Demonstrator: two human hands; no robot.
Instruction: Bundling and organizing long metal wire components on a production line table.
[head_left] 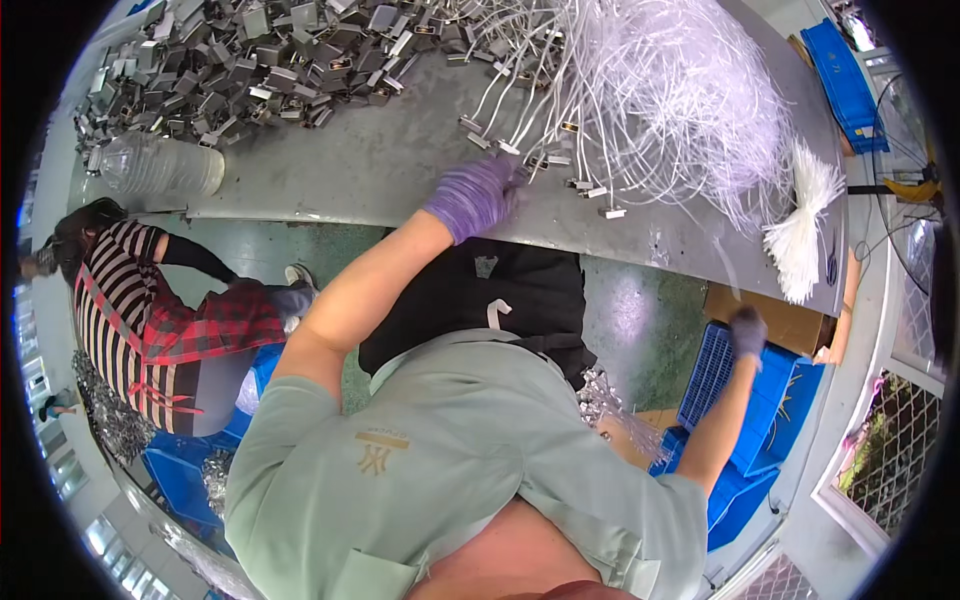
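Observation:
My left hand [473, 198], in a purple knitted glove, is closed at the near edge of the grey metal table. Its fingertips meet a cluster of small metal blocks [540, 162] with white strands attached, and what they grip is hidden. My right hand [747, 332], also gloved and somewhat blurred, is off the table at the right. A pale, motion-smeared strand [727, 265] rises from its closed fingers. Below that hand is a blue crate [708, 375], with a cardboard box [770, 318] beside it. A large tangle of clear strands [680, 100] lies on the table between my hands.
Grey metal blocks [250, 70] are heaped at the far left, near a clear plastic bottle [160, 165] on its side. A white strand bundle [800, 220] hangs over the table's right edge. Another person [170, 320] sits at left. A blue bin [840, 85] stands far right.

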